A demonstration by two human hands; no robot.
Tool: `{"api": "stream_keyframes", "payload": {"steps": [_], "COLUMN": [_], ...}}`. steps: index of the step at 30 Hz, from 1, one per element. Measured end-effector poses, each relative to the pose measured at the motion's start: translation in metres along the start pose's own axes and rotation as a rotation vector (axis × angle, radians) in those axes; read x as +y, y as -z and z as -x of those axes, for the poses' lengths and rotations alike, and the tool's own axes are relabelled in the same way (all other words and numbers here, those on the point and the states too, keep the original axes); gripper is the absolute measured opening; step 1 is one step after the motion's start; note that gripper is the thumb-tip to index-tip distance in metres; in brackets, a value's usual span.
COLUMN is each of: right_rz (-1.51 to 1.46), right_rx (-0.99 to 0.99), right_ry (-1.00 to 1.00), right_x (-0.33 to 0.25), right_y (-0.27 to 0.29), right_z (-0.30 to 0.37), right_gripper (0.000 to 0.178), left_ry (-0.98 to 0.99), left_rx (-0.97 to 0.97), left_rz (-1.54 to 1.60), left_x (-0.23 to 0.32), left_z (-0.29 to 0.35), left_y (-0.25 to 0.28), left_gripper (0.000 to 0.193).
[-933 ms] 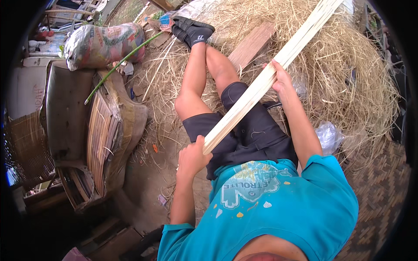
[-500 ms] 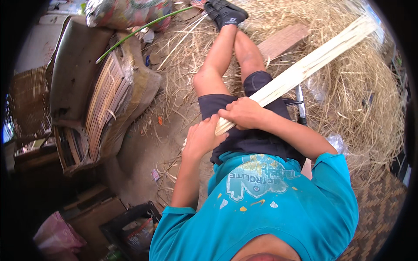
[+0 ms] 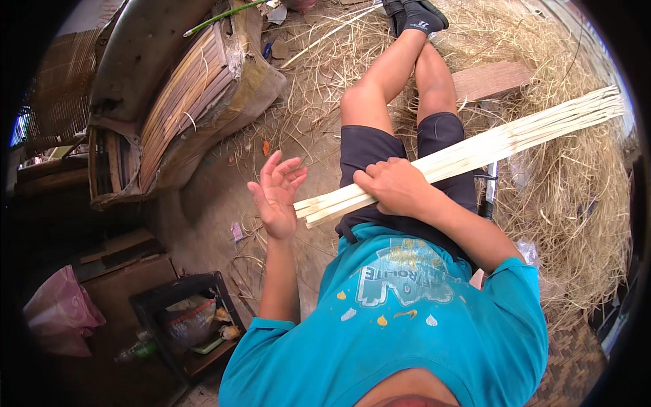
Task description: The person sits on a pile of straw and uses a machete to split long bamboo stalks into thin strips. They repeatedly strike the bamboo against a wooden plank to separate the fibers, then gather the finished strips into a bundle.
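A long bundle of pale split bamboo strips (image 3: 502, 141) lies slantwise across my thighs, its far end to the upper right. My right hand (image 3: 397, 186) is wrapped over the bundle near its left end. Just past that end my left hand (image 3: 277, 197) is raised, palm facing the strip ends and fingers apart, with nothing in it. It is close to the strips; whether it touches them I cannot tell. Beside my right thigh lies a knife (image 3: 489, 190) with a dark handle, partly hidden by the bundle.
Curly shavings (image 3: 569, 224) heap on the right, with a brown board (image 3: 491, 80) among them. On the left stands a worn seat frame (image 3: 186, 102) with slats, near a green stalk (image 3: 224, 17). At lower left are a black open-fronted box (image 3: 190, 325) and a pink cloth (image 3: 64, 312).
My left hand has let go of the strips' left end and opened. The bundle's far end has swung lower with my right hand still on it. The view has shifted left.
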State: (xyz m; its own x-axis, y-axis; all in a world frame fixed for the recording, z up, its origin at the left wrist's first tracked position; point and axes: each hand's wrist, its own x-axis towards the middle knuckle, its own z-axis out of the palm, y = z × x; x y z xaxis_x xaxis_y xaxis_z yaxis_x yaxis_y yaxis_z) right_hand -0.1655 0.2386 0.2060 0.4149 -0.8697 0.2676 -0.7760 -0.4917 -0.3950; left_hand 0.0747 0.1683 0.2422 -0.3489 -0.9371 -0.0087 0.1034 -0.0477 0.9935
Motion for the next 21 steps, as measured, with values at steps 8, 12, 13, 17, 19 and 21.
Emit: {"api": "stream_keyframes", "payload": {"steps": [8,12,13,17,19,21], "right_rz": [-0.102,-0.175,-0.151,-0.238,-0.326,-0.186], "right_rx": [-0.093,-0.104,-0.161,-0.086,0.457,0.832], "right_ry": [-0.025,-0.094,-0.088,-0.118,-0.161,-0.401], "right_x": [-0.003,0.002,0.002,-0.001,0.015,0.043], "right_y": [0.0,-0.019,-0.021,-0.01,0.004,0.033], "right_z": [0.005,0.006,0.008,0.029,0.054,0.08], "right_gripper": [0.032,0.033,0.033,0.049,0.069,0.064], "left_ry": [-0.116,-0.203,-0.16,0.163,0.071,0.091], "left_rx": [-0.203,-0.6,-0.644,-0.783,-0.809,-0.769], "left_rz": [-0.538,-1.363,-1.519,-1.684,-1.662,-1.668], "left_x": [-0.009,0.03,0.034,0.023,0.035,0.047], "left_z": [-0.001,0.006,0.011,0.0,0.003,0.003], "left_y": [-0.02,-0.058,-0.068,-0.07,-0.073,-0.073], "left_gripper": [0.084,0.071,0.066,0.048,0.041,0.041]}}
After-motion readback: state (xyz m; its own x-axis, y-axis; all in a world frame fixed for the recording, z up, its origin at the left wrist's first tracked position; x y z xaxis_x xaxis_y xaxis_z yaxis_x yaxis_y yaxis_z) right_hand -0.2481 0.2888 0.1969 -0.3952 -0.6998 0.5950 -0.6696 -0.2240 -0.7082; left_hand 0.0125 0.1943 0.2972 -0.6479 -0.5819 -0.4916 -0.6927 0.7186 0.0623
